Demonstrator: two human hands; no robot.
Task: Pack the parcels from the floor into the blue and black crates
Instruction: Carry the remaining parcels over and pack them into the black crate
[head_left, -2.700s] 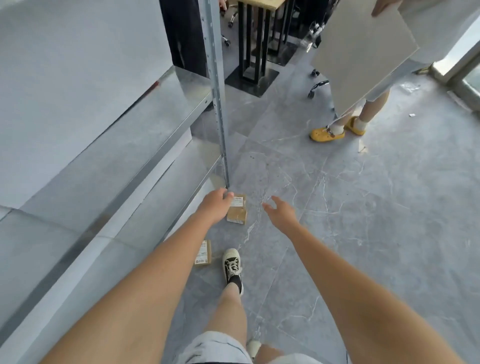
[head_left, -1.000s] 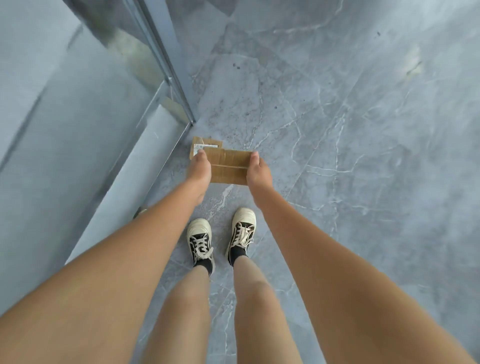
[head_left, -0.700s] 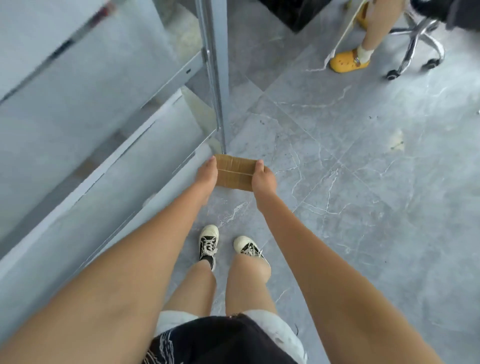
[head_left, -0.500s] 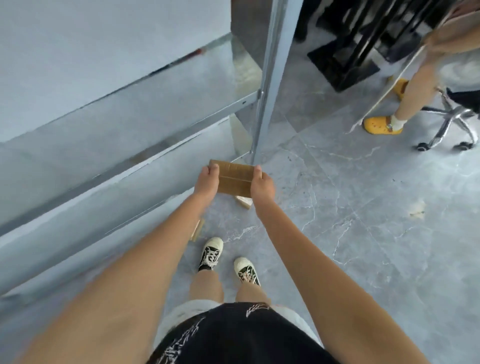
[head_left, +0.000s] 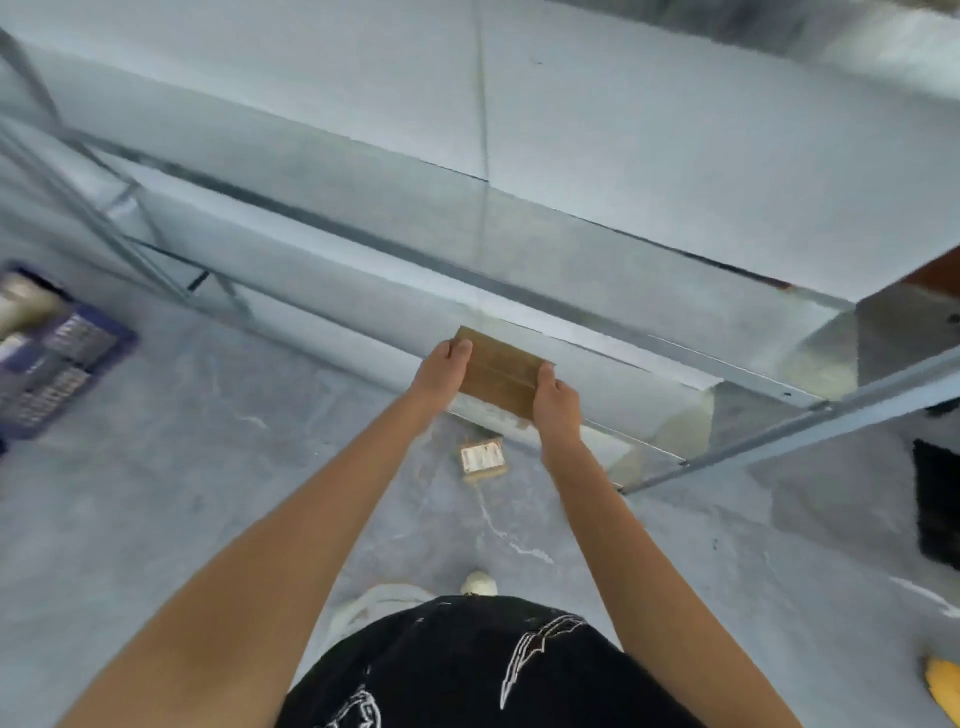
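Cardboard parcel (head_left: 497, 378) pinched at both ends, your left hand (head_left: 439, 370) and right hand (head_left: 558, 402), lifted near the shelf. Carry step; next swing left to the blue crate (head_left: 49, 358), then release.

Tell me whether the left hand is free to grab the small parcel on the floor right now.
Probably not yet. The left hand and the right hand both grip a cardboard parcel held up above the small parcel on the floor; nothing else blocks the way.

Cardboard parcel (head_left: 497, 375) lifted off floor; blue crate (head_left: 57, 358) appeared.
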